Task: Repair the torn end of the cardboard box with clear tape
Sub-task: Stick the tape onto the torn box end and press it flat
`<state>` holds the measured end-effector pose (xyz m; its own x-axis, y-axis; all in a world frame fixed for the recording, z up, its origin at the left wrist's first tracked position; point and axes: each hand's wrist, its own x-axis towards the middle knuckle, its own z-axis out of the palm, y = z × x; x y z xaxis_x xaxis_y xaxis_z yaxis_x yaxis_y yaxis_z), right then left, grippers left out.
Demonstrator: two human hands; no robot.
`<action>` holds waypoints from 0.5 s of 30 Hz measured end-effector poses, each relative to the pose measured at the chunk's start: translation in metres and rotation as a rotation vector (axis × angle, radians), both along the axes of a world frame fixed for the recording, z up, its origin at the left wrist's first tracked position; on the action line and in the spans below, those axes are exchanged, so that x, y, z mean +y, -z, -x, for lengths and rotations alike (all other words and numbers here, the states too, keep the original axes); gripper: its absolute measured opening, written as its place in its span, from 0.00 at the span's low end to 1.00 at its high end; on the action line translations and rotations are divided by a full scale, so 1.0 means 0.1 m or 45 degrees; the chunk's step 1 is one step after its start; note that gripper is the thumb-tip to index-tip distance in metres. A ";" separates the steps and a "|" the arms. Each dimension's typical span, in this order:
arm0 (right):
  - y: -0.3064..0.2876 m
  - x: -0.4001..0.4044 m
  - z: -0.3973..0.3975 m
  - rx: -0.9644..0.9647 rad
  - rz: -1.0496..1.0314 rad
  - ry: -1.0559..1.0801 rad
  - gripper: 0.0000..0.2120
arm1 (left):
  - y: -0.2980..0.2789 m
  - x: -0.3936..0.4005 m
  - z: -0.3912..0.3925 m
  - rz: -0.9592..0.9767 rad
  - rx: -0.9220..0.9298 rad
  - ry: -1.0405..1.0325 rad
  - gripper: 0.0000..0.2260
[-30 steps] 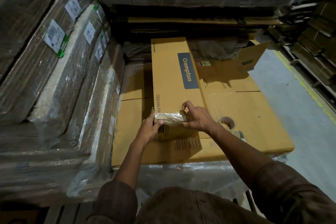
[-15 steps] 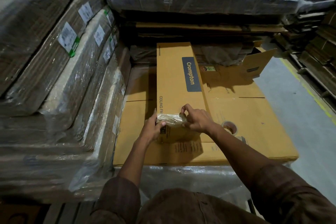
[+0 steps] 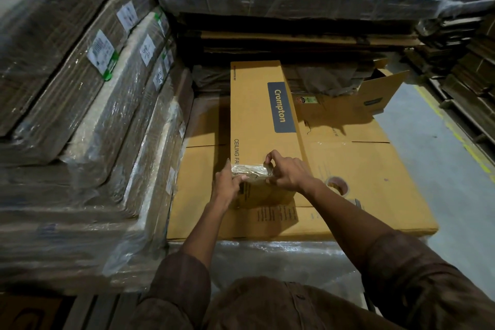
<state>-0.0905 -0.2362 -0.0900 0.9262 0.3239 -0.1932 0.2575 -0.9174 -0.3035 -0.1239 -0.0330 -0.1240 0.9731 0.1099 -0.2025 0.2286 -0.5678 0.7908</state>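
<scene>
While pinched by both hands' fingers (image 3: pixel 269 162), lay crosswise over cardboard box (image 3: pixel 257 112) near end: clear tape (image 3: pixel 251 170), right hand (image 3: pixel 288 173) nearer loose edge.

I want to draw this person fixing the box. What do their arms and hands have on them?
Both arms wear dark brown long sleeves pushed up near the elbows, so the forearms are bare. The left hand and right hand are bare too: no gloves, rings or watch visible.
</scene>
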 end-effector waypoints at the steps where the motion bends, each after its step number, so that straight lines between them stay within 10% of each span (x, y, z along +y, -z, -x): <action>1: -0.01 0.00 0.00 0.009 0.008 -0.006 0.24 | 0.01 0.02 -0.01 0.005 0.013 0.006 0.29; 15: -0.02 -0.04 0.12 -0.035 -0.340 0.162 0.21 | -0.06 0.16 -0.02 -0.053 0.077 0.123 0.36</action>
